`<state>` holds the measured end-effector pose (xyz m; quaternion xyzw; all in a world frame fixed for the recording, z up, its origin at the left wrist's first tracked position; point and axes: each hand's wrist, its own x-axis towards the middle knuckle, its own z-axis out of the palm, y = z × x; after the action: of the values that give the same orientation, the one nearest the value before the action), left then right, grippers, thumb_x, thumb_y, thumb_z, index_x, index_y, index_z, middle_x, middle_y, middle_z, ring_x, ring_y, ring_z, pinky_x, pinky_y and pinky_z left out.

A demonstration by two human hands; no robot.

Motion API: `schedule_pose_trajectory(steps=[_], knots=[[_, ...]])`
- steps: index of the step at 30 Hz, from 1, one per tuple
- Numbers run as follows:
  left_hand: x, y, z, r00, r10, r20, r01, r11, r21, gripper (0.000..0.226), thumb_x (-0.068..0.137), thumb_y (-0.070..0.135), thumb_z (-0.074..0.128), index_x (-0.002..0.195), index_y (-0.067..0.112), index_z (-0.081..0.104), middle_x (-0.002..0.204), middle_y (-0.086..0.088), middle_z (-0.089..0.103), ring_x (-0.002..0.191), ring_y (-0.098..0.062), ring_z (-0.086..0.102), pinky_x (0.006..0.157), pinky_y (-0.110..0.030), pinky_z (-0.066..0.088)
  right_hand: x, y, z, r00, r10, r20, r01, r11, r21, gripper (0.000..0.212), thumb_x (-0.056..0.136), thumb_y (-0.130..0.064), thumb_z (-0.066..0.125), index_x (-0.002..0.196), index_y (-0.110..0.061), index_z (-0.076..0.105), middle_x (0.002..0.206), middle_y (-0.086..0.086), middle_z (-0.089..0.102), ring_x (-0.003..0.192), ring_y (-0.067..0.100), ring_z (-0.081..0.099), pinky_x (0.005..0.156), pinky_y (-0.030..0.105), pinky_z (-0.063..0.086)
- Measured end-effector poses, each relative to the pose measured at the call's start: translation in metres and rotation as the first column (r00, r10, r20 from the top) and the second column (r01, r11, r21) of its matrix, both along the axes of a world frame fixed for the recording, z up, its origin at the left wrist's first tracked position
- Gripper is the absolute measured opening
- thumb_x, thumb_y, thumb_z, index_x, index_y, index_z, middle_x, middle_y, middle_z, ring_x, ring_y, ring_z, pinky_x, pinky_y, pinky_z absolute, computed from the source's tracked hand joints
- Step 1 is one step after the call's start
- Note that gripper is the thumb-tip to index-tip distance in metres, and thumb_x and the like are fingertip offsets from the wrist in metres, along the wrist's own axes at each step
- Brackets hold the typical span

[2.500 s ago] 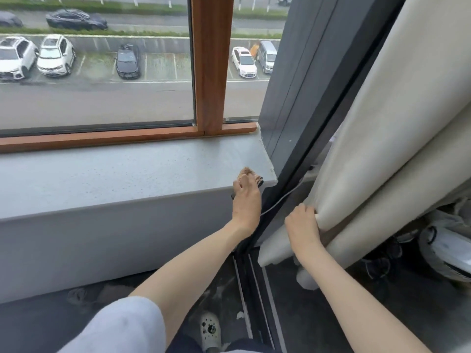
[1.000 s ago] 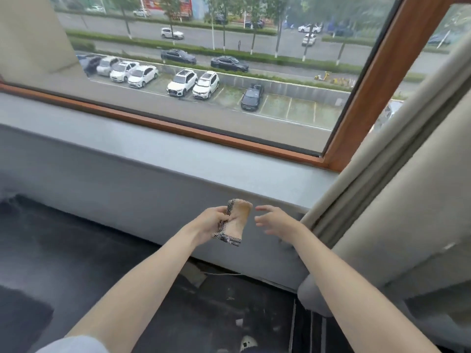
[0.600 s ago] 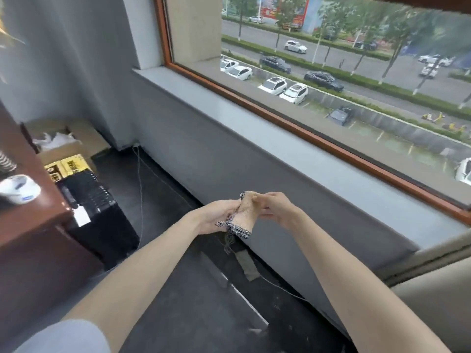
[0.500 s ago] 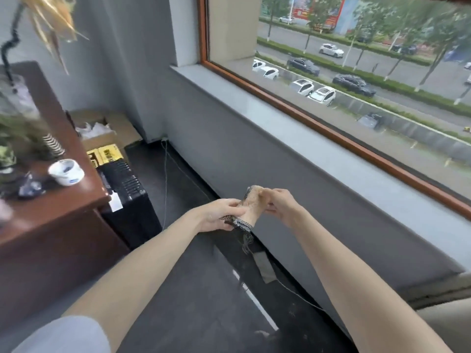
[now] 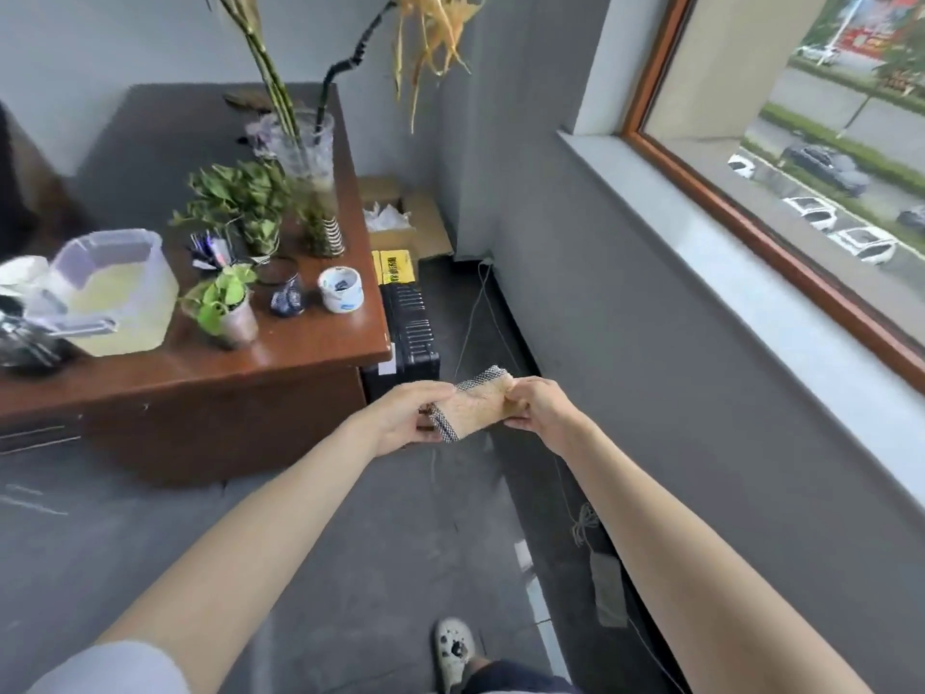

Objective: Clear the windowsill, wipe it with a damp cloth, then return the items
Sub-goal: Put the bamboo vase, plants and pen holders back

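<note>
A person's left hand (image 5: pixel 405 415) and right hand (image 5: pixel 538 405) meet in mid-air, each closed on one end of a small beige cloth (image 5: pixel 475 405) with a dark checked border; the cloth is stretched between them, gripped at both ends. Both bare forearms reach out above a dark grey floor (image 5: pixel 350 568), where a white shoe (image 5: pixel 453 653) shows at the lower edge. To the right, the pale grey windowsill (image 5: pixel 726 252) runs beneath a wooden window frame (image 5: pixel 751 227), well apart from the cloth, with parked cars seen through the glass. To the left stands a brown desk (image 5: pixel 300 353) carrying a small potted plant (image 5: pixel 225 305), a leafier green plant (image 5: pixel 235 197), a glass vase (image 5: pixel 305 147) with tall stems, a white tub (image 5: pixel 341 289) and a translucent plastic container (image 5: pixel 117 293). A black case (image 5: pixel 413 333) sits on the floor just beside the desk, with an open cardboard box (image 5: pixel 400 217) behind it in the corner.
</note>
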<state>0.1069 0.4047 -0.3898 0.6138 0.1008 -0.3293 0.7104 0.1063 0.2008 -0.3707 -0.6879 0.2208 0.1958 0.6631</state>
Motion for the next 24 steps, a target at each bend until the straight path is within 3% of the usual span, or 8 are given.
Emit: schedule_pose_trajectory(steps=[2,7,11,15,20,24], knots=[[0.005,0.024,0.003,0.998,0.062,0.001,-0.062,0.998,-0.008,0.024,0.088,0.013,0.063,0.112,0.016,0.061,0.101,-0.007,0.064,0.088,-0.021,0.060,0.087,-0.044,0.050,0.020,0.024,-0.005,0.998,0.058,-0.031,-0.057,0.998,0.006,0.019,0.087,0.003,0.047,0.101,-0.004,0.056,0.088,0.012,0.059,0.074,0.020,0.059,0.066,0.031,0.053],[0.017,0.089,0.012,0.977,0.215,0.018,-0.215,0.976,0.025,0.044,0.086,-0.005,0.058,0.125,0.014,0.055,0.117,-0.011,0.063,0.105,-0.026,0.060,0.082,-0.043,0.053,0.056,0.095,-0.007,0.988,0.152,-0.026,-0.152,0.988,-0.015,0.019,0.085,-0.008,0.058,0.104,-0.008,0.061,0.098,0.008,0.059,0.089,0.022,0.060,0.067,0.029,0.052],[0.020,0.159,0.013,0.941,0.337,0.022,-0.338,0.940,0.047,0.045,0.085,-0.009,0.056,0.124,0.014,0.056,0.119,-0.012,0.063,0.109,-0.027,0.059,0.085,-0.045,0.052,0.076,0.165,0.000,0.964,0.266,-0.013,-0.266,0.961,-0.072,0.027,0.084,-0.027,0.070,0.103,-0.010,0.060,0.101,0.004,0.059,0.100,0.019,0.059,0.072,0.028,0.052],[0.013,0.236,0.009,0.926,0.377,0.029,-0.378,0.923,0.067,0.044,0.085,-0.009,0.056,0.123,0.013,0.057,0.120,-0.012,0.063,0.112,-0.028,0.059,0.092,-0.048,0.048,0.086,0.238,-0.002,0.902,0.431,-0.023,-0.431,0.898,-0.092,0.028,0.085,-0.032,0.070,0.098,-0.008,0.061,0.085,0.003,0.062,0.081,0.016,0.060,0.067,0.025,0.051],[0.002,0.338,0.002,0.919,0.391,0.053,-0.395,0.907,0.147,0.043,0.084,-0.009,0.058,0.119,0.015,0.060,0.115,-0.010,0.063,0.103,-0.023,0.060,0.077,-0.036,0.051,0.084,0.345,-0.021,0.814,0.579,-0.046,-0.581,0.808,-0.102,0.012,0.090,-0.019,0.062,0.091,-0.009,0.066,0.063,0.000,0.063,0.060,0.014,0.055,0.062,0.025,0.048],[0.007,0.423,0.007,0.911,0.406,0.077,-0.412,0.884,0.219,0.042,0.083,-0.008,0.061,0.118,0.015,0.062,0.112,-0.007,0.063,0.103,-0.021,0.060,0.077,-0.036,0.052,0.086,0.438,-0.017,0.792,0.611,-0.003,-0.605,0.783,-0.149,0.018,0.094,-0.015,0.052,0.077,-0.013,0.058,0.061,0.001,0.054,0.055,0.013,0.050,0.060,0.025,0.047]])
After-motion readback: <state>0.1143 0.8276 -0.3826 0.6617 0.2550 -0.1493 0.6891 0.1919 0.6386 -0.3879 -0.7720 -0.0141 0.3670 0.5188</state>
